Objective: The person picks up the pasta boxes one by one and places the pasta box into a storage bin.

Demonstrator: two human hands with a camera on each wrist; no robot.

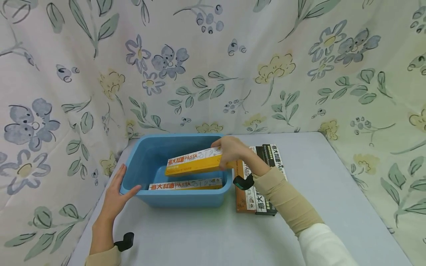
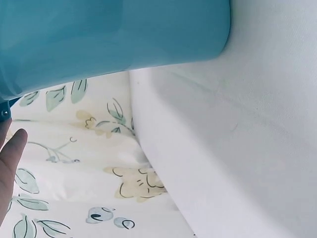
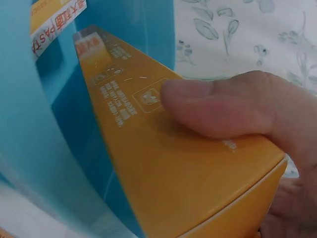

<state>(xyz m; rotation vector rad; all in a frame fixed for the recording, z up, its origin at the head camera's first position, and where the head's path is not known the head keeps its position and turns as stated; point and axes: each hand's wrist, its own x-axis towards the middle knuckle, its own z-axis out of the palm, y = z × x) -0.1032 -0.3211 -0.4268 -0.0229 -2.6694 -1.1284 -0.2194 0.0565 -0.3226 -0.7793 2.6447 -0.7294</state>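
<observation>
A yellow pasta box (image 1: 193, 164) is in my right hand (image 1: 231, 151), its far left end tilted down inside the blue bin (image 1: 181, 199). In the right wrist view the thumb (image 3: 213, 106) presses on the box's yellow printed face. Another pasta box (image 1: 186, 184) lies along the near wall, inside the bin. My left hand (image 1: 114, 194) rests at the bin's front left corner, thumb and fingers spread along the rim. Only part of that hand (image 2: 7, 171) shows in the left wrist view, beside the bin's wall (image 2: 114, 39).
Right of the bin, a brown pasta box (image 1: 245, 201) and black pasta boxes (image 1: 266, 203) lie side by side on the pale table (image 1: 199, 236). A floral curtain (image 1: 213, 74) hangs behind and along the sides.
</observation>
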